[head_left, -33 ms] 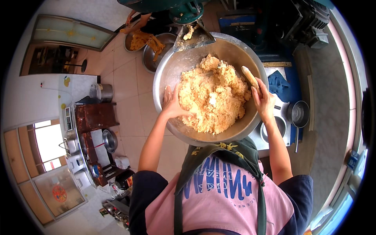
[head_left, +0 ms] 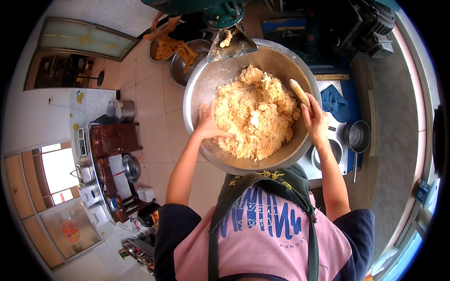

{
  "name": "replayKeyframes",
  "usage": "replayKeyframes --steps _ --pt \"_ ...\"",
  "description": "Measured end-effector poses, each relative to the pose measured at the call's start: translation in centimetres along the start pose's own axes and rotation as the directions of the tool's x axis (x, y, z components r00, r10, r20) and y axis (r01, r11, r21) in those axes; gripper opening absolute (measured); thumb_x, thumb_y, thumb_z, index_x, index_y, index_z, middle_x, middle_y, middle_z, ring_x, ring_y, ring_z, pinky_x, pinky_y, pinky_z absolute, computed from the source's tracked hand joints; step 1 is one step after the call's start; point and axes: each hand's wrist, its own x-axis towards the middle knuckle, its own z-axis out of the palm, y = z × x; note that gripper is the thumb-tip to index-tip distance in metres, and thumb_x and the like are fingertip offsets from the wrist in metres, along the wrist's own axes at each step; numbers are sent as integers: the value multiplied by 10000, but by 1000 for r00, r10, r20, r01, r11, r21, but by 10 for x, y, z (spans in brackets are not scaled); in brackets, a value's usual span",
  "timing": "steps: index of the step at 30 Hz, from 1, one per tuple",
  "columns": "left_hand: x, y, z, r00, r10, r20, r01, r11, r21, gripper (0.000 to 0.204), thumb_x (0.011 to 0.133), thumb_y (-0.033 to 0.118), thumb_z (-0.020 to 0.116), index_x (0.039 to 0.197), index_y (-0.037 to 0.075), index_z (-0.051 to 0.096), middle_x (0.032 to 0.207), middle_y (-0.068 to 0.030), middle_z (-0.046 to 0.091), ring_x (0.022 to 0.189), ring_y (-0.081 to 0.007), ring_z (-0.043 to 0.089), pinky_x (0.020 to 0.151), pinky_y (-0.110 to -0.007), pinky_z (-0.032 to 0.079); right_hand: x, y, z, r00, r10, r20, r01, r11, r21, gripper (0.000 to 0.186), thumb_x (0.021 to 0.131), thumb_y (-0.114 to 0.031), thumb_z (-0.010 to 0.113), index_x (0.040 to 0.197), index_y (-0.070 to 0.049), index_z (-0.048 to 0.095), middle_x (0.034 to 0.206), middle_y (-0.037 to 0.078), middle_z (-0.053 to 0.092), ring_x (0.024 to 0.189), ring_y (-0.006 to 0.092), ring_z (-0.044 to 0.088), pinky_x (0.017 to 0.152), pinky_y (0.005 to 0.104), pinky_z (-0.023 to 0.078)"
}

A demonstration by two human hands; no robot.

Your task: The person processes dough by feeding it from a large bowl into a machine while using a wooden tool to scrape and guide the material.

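Observation:
A large metal bowl [head_left: 199, 89] in front of me holds a crumbly, pale tan heap of dough [head_left: 255, 114]. Inside the bowl, my left hand [head_left: 207, 125] rests at the left edge of the dough with its fingers spread. At the right rim, my right hand [head_left: 317, 122] closes round a short wooden stick [head_left: 299, 92], whose far end points up and left over the dough. The stick's lower end is hidden by that hand. Above the bowl's far rim hangs a metal chute [head_left: 240, 47] with a dough lump stuck on it.
A green machine [head_left: 222, 16] stands beyond the bowl. At the far left, another person's hand [head_left: 157, 33] is near two basins [head_left: 201, 45] with orange-yellow material. On the right are a saucepan [head_left: 357, 136] and a blue cloth [head_left: 333, 100]. A brown cabinet [head_left: 115, 140] stands left.
My left hand's fingers have shifted slightly against the dough. My right hand and the stick look unmoved.

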Motion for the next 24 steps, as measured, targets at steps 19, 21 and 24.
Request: replayKeyframes --steps 19,21,24 --pt "-69 61 82 801 379 -464 -243 914 326 387 725 21 609 1089 151 606 1031 -98 520 994 -324 505 870 -475 420 0 -5 -1 1000 4 2 -4 1000 13 369 837 -137 667 1198 -120 591 731 155 662 633 262 676 580 320 527" --pt "-77 62 83 843 383 -379 -246 899 361 558 762 48 586 1290 220 538 1134 -157 501 1064 -395 465 942 -539 374 -1 -5 0 1000 -6 3 6 1000 9 370 837 -134 667 1198 -120 592 727 152 661 629 256 675 579 317 526" --pt "-92 85 63 877 354 -325 -265 921 286 640 752 98 625 1350 279 485 1288 -227 411 1158 -480 390 1010 -605 297 -2 -3 -1 1000 -10 13 10 1000 2 371 836 -131 669 1199 -121 592 730 142 662 622 247 673 577 313 526"
